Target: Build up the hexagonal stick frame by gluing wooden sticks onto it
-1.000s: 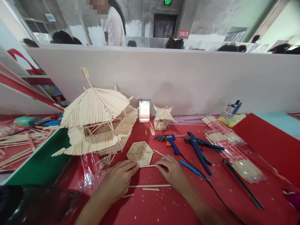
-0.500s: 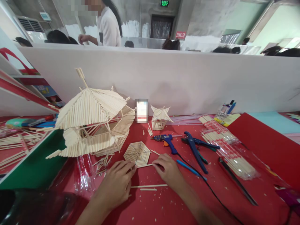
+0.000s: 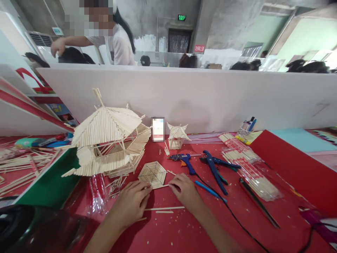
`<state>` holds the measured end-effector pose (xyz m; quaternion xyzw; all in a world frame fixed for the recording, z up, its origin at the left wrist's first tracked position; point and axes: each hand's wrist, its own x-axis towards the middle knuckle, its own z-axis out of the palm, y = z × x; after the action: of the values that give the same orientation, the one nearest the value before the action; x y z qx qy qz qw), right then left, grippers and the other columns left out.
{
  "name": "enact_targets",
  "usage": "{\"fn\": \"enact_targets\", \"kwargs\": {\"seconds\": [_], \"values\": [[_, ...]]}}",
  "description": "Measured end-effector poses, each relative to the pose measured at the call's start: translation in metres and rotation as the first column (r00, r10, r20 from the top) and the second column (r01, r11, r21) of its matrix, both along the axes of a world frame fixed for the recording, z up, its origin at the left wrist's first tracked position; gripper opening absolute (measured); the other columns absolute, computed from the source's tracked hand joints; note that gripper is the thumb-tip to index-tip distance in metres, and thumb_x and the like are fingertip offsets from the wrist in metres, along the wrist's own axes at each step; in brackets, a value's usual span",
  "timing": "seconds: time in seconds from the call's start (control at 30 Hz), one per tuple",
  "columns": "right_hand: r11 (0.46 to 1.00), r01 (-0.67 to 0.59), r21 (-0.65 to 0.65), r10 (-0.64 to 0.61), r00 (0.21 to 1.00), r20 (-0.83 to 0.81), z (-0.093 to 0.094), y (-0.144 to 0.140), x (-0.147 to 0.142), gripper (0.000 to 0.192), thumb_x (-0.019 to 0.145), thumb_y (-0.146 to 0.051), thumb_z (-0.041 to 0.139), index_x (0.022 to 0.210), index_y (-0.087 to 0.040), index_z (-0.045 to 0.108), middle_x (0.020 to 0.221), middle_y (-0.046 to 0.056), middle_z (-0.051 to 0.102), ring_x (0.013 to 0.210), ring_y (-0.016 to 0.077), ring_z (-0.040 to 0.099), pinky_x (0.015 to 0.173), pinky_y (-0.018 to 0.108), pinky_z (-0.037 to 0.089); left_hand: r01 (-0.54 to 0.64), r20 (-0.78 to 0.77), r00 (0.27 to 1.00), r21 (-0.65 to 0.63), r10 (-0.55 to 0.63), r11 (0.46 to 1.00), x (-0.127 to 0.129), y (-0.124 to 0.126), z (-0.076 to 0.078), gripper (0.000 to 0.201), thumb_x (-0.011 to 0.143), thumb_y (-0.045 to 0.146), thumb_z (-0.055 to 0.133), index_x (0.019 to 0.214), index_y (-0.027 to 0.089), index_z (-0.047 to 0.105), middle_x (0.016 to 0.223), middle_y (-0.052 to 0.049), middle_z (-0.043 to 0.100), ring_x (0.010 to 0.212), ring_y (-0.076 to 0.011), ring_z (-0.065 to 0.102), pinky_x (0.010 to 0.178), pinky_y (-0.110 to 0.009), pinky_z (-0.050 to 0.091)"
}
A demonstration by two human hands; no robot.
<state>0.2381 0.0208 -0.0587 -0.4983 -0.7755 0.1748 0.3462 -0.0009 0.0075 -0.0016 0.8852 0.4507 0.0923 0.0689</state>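
A flat many-sided panel of wooden sticks (image 3: pixel 155 173) lies on the red table, with dark lines running out from its centre. Along its near edge runs a thin wooden stick (image 3: pixel 161 186). My left hand (image 3: pixel 133 200) has curled fingers, with thumb and fingertips closed at the stick's left end, touching the panel's edge. The right end is pinched between thumb and fingers of my right hand (image 3: pixel 183 189). Nearer to me, a longer loose stick (image 3: pixel 164 208) and a short stick (image 3: pixel 164 212) lie between my wrists.
At left stands a large stick pavilion (image 3: pixel 105 140), with a small stick pavilion (image 3: pixel 177 135) farther back. On the right lie a blue glue gun (image 3: pixel 185 161), blue cutters (image 3: pixel 214 172), a light-blue pen-like tool (image 3: pixel 209 190) and bagged sticks (image 3: pixel 252 175). A dark bottle (image 3: pixel 39 228) is front left.
The camera view has tilted up and shifted slightly. Both hands keep their places at the panel and stick. Behind the partition, a person has leaned and stretched an arm leftward.
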Motion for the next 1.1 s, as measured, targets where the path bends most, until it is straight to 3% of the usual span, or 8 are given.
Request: {"fn": "enact_targets", "kwargs": {"seconds": [0.13, 0.33, 0.53, 0.7, 1.1], "values": [[1.0, 0.006, -0.008, -0.006, 1.0, -0.007, 0.001, 0.0, -0.001, 0.015, 0.088, -0.009, 0.064, 0.085, -0.02, 0.073, 0.084, 0.004, 0.067, 0.083, 0.0206, 0.058, 0.075, 0.031, 0.047, -0.021, 0.118, 0.993, -0.083, 0.031, 0.996, -0.001, 0.009, -0.004, 0.033, 0.093, 0.01, 0.043, 0.104, 0.021, 0.071, 0.108, -0.007, 0.071, 0.102, -0.0222, 0.064, 0.091, -0.035, 0.049], [1.0, 0.009, -0.012, -0.009, 1.0, -0.015, 0.0, 0.0, -0.001, 0.014, 0.088, -0.01, 0.065, 0.085, -0.02, 0.074, 0.084, 0.004, 0.068, 0.083, 0.0205, 0.058, 0.076, 0.031, 0.047, -0.049, 0.25, 0.963, -0.226, 0.106, 0.973, -0.007, 0.022, -0.003, 0.042, 0.086, 0.001, 0.038, 0.109, 0.021, 0.068, 0.111, -0.005, 0.071, 0.104, -0.0183, 0.064, 0.092, -0.028, 0.047], [1.0, 0.008, 0.0, -0.008, 1.0, 0.004, -0.001, 0.001, -0.001, 0.013, 0.087, -0.01, 0.066, 0.085, -0.019, 0.074, 0.084, 0.005, 0.068, 0.083, 0.0206, 0.059, 0.076, 0.031, 0.047, -0.035, 0.176, 0.981, -0.249, 0.081, 0.968, 0.003, 0.031, 0.005, 0.02, 0.093, 0.019, 0.051, 0.099, 0.023, 0.069, 0.102, -0.004, 0.07, 0.096, -0.0195, 0.063, 0.084, -0.027, 0.045], [1.0, 0.011, 0.0, -0.011, 1.0, 0.0, 0.001, 0.001, -0.001, 0.013, 0.086, -0.009, 0.066, 0.083, -0.02, 0.074, 0.084, 0.004, 0.068, 0.083, 0.0202, 0.059, 0.076, 0.031, 0.047, -0.073, 0.103, 0.988, -0.326, 0.112, 0.943, 0.008, 0.04, 0.007, 0.015, 0.084, 0.014, 0.062, 0.092, 0.024, 0.07, 0.1, -0.002, 0.069, 0.094, -0.0183, 0.063, 0.081, -0.025, 0.043], [1.0, 0.008, -0.019, -0.008, 1.0, -0.014, -0.001, 0.002, 0.0, 0.014, 0.086, -0.008, 0.066, 0.085, -0.02, 0.073, 0.085, 0.004, 0.068, 0.083, 0.0199, 0.059, 0.075, 0.03, 0.047, -0.137, 0.068, 0.982, -0.379, 0.176, 0.915, 0.013, 0.047, 0.007, 0.013, 0.076, 0.01, 0.064, 0.08, 0.022, 0.066, 0.087, 0.001, 0.068, 0.085, -0.0179, 0.063, 0.071, -0.024, 0.038]]}}
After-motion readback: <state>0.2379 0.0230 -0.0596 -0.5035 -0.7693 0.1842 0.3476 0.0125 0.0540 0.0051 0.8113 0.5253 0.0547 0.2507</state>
